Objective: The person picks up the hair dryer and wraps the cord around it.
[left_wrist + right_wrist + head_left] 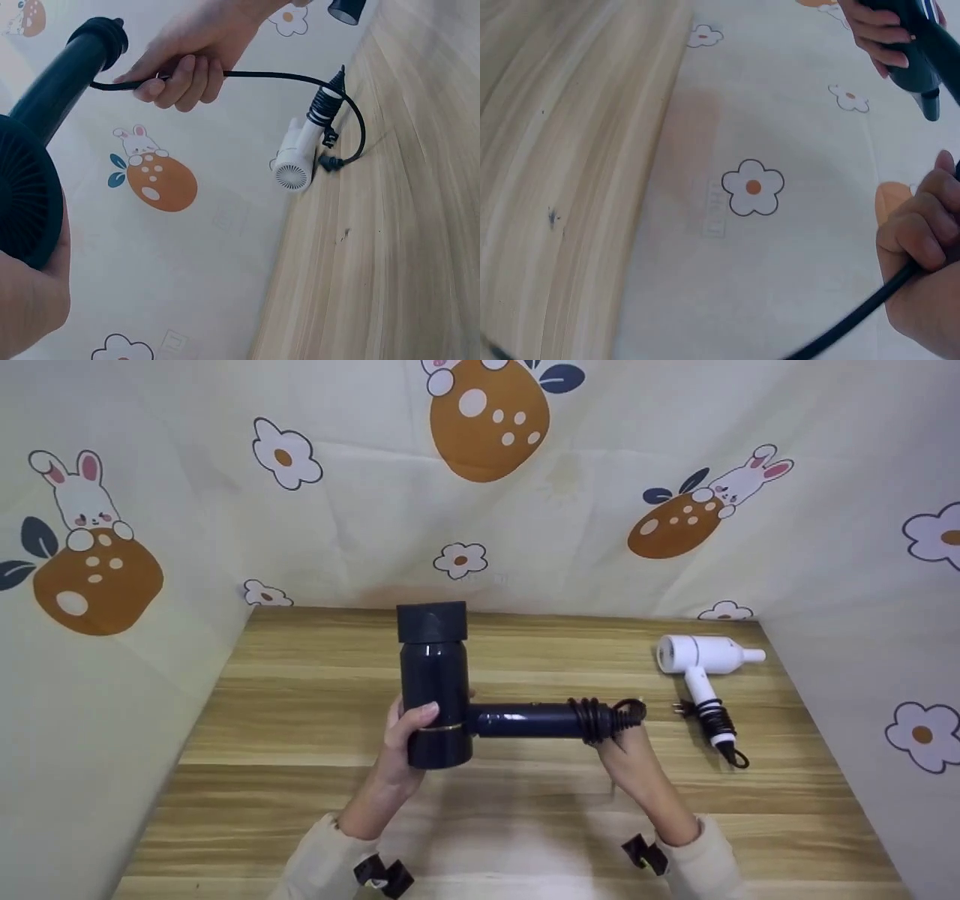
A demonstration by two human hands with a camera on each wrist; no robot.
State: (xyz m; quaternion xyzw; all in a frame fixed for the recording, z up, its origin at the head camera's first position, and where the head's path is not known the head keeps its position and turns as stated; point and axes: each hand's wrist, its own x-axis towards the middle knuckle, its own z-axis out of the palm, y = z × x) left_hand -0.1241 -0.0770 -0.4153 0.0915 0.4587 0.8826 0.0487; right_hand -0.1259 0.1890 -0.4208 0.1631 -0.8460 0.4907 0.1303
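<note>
A dark navy hair dryer (435, 679) is held up over the table, its wide nozzle (431, 622) facing the back and its handle (525, 720) stretching to the right. My left hand (397, 739) grips the barrel near the rear, thumb across the top. Black cord (592, 720) is wound in several turns round the handle's end. There my right hand (630, 765), partly behind the handle in the head view, holds the cord with curled fingers. In the left wrist view a loose length of cord (277, 75) runs out from that hand, and the plug (330, 163) hangs at its end.
A white hair dryer (701, 655) lies at the right of the wooden table (300, 690), its narrow nozzle pointing right and black cord wrapped round its handle. Patterned cloth (360, 510) with rabbits, oranges and flowers encloses the back and both sides.
</note>
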